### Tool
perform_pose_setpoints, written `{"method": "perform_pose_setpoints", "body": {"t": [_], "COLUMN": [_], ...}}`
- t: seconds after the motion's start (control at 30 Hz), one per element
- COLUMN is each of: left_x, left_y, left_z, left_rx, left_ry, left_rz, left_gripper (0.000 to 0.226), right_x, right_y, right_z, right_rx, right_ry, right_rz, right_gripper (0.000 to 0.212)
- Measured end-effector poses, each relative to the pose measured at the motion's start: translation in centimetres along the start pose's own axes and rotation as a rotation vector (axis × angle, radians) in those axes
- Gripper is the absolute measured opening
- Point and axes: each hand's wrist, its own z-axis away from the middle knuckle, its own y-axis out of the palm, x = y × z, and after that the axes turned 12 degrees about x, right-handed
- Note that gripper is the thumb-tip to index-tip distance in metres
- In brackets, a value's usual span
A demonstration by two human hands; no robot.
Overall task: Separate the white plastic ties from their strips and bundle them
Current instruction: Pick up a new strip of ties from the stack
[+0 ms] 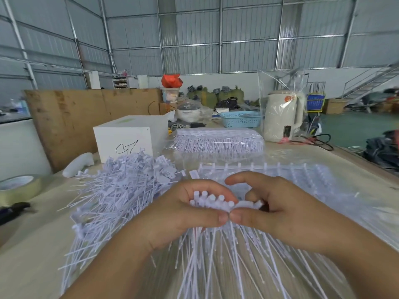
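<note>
My left hand point(183, 214) grips a bunch of white plastic ties point(212, 201) by their heads, which stick up between thumb and fingers. Their thin tails point(226, 262) fan out below, toward me. My right hand point(278, 210) pinches the end of the strip point(250, 205) right beside the left thumb; both thumbs touch. A loose heap of separated ties point(121, 188) lies on the table to the left. Flat strips of unseparated ties point(269, 175) lie just behind my hands.
A wrapped stack of tie strips point(218, 141) sits farther back, next to a white box point(129, 137). A tape roll point(19, 186) and a dark tool point(13, 210) are at the left edge. A blue basket point(241, 119) and bagged kettle point(282, 115) stand behind.
</note>
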Motion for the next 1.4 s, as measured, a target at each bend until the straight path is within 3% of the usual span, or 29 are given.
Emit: {"method": "perform_pose_setpoints", "body": {"t": [0.13, 0.23, 0.3, 0.4, 0.57, 0.67, 0.77, 0.97, 1.17, 1.3, 1.4], "left_x": [0.1, 0.3, 0.3, 0.3, 0.2, -0.1, -0.3, 0.1, 0.4, 0.6, 0.4], "left_y": [-0.2, 0.0, 0.1, 0.3, 0.3, 0.0, -0.1, -0.5, -0.5, -0.5, -0.1], "left_z": [0.0, -0.2, -0.2, -0.3, -0.1, 0.2, 0.1, 0.0, 0.1, -0.2, -0.4], "left_rx": [-0.020, -0.070, -0.083, -0.041, 0.001, 0.035, -0.034, -0.225, -0.076, -0.164, -0.262], "left_ry": [-0.053, -0.062, -0.069, -0.112, -0.119, -0.090, -0.060, -0.026, -0.012, -0.055, 0.024], "left_rz": [-0.037, -0.076, -0.084, -0.098, -0.084, -0.064, -0.107, -0.177, -0.079, -0.150, -0.152], "left_gripper": [0.028, 0.025, 0.025, 0.029, 0.027, 0.031, 0.025, 0.020, 0.018, 0.017, 0.009], "right_x": [0.0, 0.1, 0.1, 0.0, -0.1, -0.1, -0.1, 0.1, -0.5, -0.9, -0.7], "right_y": [0.1, -0.1, -0.1, 0.3, 0.8, 0.9, 0.7, -0.6, 0.5, 0.6, 1.1], "right_z": [0.0, 0.1, 0.1, -0.1, -0.3, -0.4, -0.3, 0.2, -0.2, -0.4, -0.6], "right_rx": [0.035, -0.001, 0.000, 0.038, 0.004, -0.048, -0.057, 0.031, 0.003, -0.045, -0.091], "right_ry": [0.008, 0.040, 0.033, -0.018, 0.017, 0.056, 0.105, 0.083, 0.037, 0.017, -0.020], "right_rz": [0.053, 0.051, 0.045, 0.023, 0.008, 0.031, 0.069, 0.013, 0.090, 0.107, 0.058], "right_gripper": [0.041, 0.053, 0.050, 0.037, 0.055, 0.047, 0.056, 0.022, 0.023, 0.029, 0.030]}}
